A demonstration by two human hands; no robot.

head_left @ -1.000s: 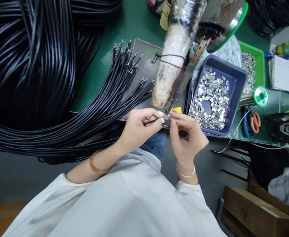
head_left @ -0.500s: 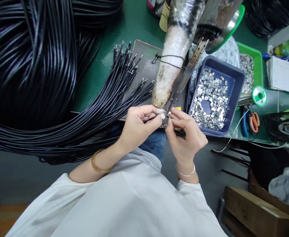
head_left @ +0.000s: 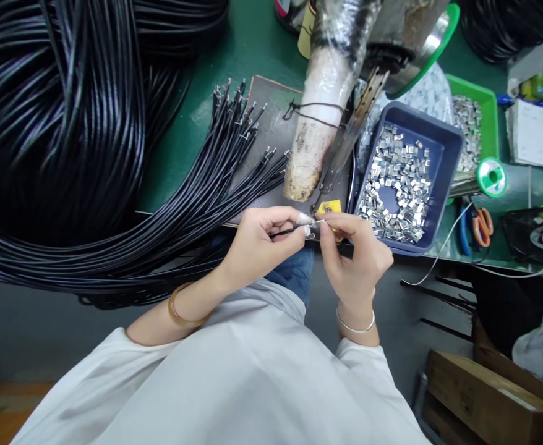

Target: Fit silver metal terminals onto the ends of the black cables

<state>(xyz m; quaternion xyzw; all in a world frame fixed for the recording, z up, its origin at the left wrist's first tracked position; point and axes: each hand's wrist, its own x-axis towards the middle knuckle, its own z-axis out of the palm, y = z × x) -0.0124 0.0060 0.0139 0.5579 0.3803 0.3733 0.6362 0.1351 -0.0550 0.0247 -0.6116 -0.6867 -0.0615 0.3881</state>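
My left hand (head_left: 266, 240) pinches a black cable (head_left: 282, 233) between thumb and forefinger; white wrapping covers those fingertips. The cable's end points right, towards my right hand (head_left: 352, 247). My right thumb and forefinger are closed on a small silvery metal piece (head_left: 320, 221) at that cable end. Its exact shape is too small to tell. Just beyond my fingers is a yellow block (head_left: 329, 206), partly hidden by my right hand. Above them, a thin metal tool on a bracket (head_left: 346, 139) slants down beside a white tube (head_left: 316, 117).
A bundle of black cables (head_left: 183, 204) with stripped ends lies at left, beside a large coil (head_left: 58, 111). To the right stand a blue bin (head_left: 443, 139) of small metal shells, a green tray (head_left: 488, 105), a wire spool (head_left: 491, 177) and orange-handled pliers (head_left: 483, 226).
My right hand has shifted slightly right and down, and the cable end has come down away from the tube's mouth. More of the yellow block shows. My left hand keeps its pinch.
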